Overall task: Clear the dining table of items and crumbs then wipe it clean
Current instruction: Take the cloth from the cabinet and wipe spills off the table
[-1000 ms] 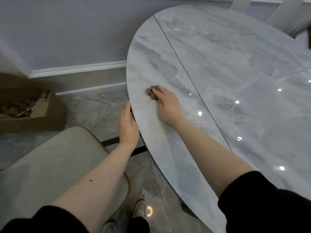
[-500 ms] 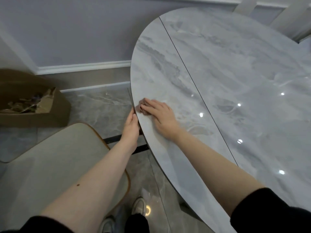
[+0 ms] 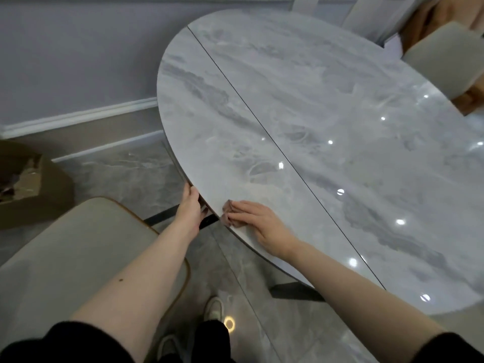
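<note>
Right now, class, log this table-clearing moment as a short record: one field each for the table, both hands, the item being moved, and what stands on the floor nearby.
Table: round grey marble-look top with a seam across it
Right hand: right hand flat on the top, fingers pressing a small brownish scrap at the rim
Left hand: left hand just below the rim beside the scrap, fingers straight
Scrap: at the very edge, too blurred to identify
Floor: beige chair, open cardboard box

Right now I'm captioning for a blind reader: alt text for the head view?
The right hand presses a small brownish cloth flat at the marble table edge while the left hand waits just below the rim; a beige chair stands alongside.
</note>
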{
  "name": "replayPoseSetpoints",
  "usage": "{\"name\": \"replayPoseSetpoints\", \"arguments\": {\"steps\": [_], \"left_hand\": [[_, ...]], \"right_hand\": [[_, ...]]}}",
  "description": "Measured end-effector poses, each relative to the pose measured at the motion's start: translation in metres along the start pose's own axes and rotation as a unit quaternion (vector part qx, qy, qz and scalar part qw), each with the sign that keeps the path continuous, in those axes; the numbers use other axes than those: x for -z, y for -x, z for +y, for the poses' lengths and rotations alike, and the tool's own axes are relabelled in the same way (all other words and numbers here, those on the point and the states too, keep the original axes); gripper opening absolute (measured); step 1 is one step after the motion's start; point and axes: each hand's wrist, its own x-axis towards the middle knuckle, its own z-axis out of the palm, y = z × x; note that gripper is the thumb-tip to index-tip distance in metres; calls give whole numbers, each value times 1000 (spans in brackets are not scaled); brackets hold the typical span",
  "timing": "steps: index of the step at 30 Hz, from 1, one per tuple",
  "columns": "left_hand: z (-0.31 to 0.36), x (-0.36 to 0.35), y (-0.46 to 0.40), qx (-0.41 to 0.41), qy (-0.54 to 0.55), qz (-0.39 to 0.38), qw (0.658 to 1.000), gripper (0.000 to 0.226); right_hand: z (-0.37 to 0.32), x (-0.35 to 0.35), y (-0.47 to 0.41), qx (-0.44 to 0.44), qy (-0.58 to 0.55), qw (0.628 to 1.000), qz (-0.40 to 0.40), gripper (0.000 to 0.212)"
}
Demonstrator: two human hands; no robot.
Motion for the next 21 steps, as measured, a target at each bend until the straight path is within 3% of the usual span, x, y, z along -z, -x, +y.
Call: {"name": "replayPoseSetpoints", "arguments": {"steps": [5, 7, 9, 11, 17, 21], "left_hand": [[-3, 3, -4, 2, -26, 3, 1000, 43], [-4, 3, -4, -1, -25, 6, 1000, 42], [-4, 4, -4, -7, -27, 3, 1000, 43], [-3, 5, -4, -9, -38, -3, 999, 43], [0, 10, -5, -3, -47, -13, 999, 41], [-3, 12, -2, 2, -75, -10, 997, 42]], "right_hand": [[6, 43, 0, -92, -7, 975, 204, 40], [24, 43, -14, -152, 23, 961, 231, 39], [46, 30, -30, -240, 76, 943, 217, 41], [52, 12, -44, -257, 114, 941, 189, 48], [-15, -27, -60, -85, 68, 987, 120, 46], [-23, -37, -20, -72, 70, 992, 74, 42]]}}
